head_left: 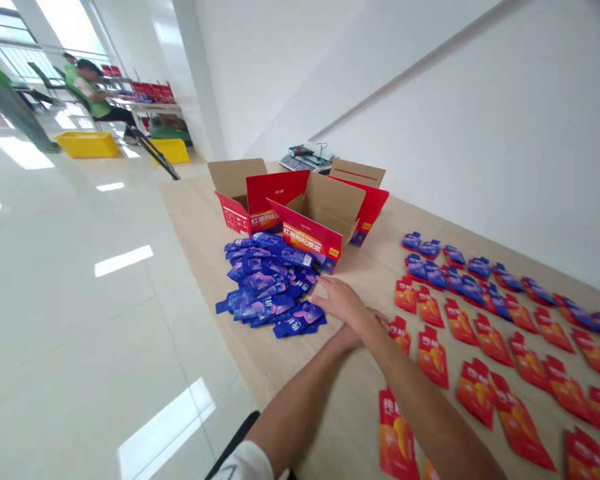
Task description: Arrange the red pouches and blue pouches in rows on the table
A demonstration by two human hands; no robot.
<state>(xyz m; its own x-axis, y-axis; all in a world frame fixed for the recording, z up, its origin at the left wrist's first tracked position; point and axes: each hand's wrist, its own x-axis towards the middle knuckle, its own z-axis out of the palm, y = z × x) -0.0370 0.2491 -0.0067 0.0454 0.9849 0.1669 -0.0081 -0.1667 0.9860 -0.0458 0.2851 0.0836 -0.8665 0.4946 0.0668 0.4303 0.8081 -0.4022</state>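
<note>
My forearms cross over the table. My right hand (341,301) reaches left to the edge of a heap of blue pouches (267,283), its fingers apart and nothing visible in them. Behind my right wrist, my left hand (379,317) is mostly hidden; only a small part shows, close to a red pouch (401,335). Whether it holds that pouch I cannot tell. Red pouches (433,357) with orange pictures lie in rows on the right, and blue pouches (455,257) lie in rows behind them.
An open red carton (310,241) stands right behind the heap, with another open carton (235,212) to its left. Electronic gear (307,157) sits at the table's (195,220) far end. People in green and yellow crates (89,145) are across the shiny floor.
</note>
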